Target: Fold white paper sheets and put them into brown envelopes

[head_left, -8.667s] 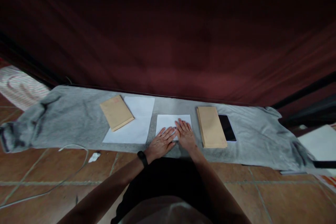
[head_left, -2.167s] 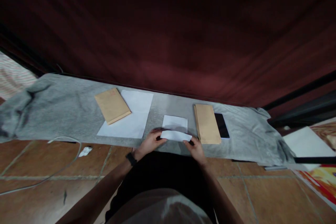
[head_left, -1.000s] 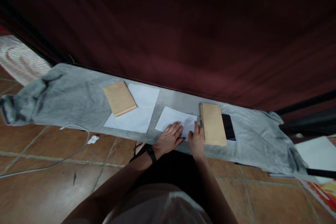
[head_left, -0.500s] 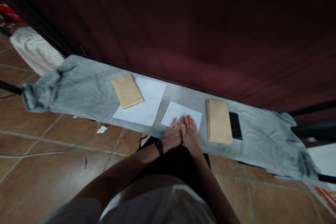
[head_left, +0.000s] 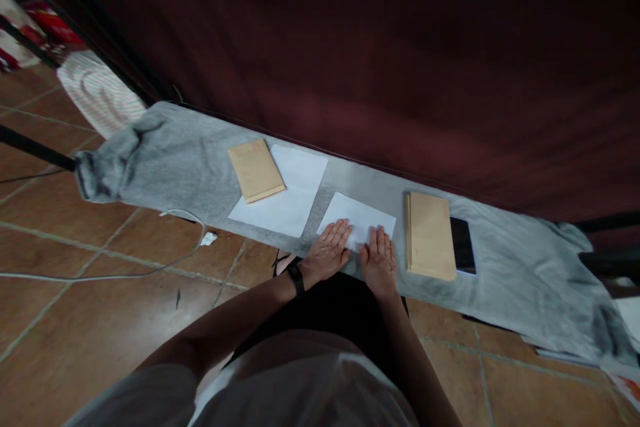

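Left hand (head_left: 327,252) and right hand (head_left: 380,263), each grip opened flat, palm down, rest on the near part of a small white paper (head_left: 361,215) on the worktop (head_left: 170,173); farther left, a brown envelope (head_left: 256,171) overlaps a larger white sheet (head_left: 301,188); behind, dark red cloth (head_left: 350,80).

White paper rectangle (head_left: 361,217), flat, slightly askew on grey cloth (head_left: 510,260)

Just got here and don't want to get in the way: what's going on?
A person has the left grip and right grip flat, open and apart on the small sheet. To the left, an envelope lies partly over the big sheet. To the right is a brown stack, with a phone at its far side. All lie on grey cloth.
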`<state>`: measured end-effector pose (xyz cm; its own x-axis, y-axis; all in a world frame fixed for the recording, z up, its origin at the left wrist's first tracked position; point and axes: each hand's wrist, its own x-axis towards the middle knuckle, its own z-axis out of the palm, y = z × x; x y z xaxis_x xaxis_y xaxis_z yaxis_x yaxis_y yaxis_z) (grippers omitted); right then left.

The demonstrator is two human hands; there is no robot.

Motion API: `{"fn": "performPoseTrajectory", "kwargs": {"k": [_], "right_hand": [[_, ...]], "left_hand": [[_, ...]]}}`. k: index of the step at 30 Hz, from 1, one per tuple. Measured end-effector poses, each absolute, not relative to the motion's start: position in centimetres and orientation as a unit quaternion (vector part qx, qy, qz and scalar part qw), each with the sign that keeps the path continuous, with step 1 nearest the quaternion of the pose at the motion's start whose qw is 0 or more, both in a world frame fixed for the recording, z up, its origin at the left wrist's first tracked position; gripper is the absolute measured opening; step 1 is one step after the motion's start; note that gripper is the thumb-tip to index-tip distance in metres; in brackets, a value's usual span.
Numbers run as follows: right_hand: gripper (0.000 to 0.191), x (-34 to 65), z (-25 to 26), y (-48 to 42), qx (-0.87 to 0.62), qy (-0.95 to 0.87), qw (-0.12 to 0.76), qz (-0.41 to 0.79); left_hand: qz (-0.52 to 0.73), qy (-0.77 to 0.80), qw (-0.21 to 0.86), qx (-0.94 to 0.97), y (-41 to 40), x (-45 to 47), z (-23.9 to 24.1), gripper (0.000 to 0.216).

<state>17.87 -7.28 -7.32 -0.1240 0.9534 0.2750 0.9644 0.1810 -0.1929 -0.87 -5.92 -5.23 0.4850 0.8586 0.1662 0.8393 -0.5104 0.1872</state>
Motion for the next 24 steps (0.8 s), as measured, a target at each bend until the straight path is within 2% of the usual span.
{"fn": "performPoseTrajectory", "kwargs": {"k": [12,24], "right_hand": [[0.066,18.5,-7.9,-7.6,-0.634,-0.749,0.192,-0.032],[0.056,18.3,-8.3,-7.6,-0.635,-0.748,0.187,-0.044]], "left_hand": [[0.114,0.553,0.015,0.825,-6.1,-3.9,-4.7,0.061],[0.164,0.447,0.057,0.877,-2.1,3.8,-5.2,0.052]]}}
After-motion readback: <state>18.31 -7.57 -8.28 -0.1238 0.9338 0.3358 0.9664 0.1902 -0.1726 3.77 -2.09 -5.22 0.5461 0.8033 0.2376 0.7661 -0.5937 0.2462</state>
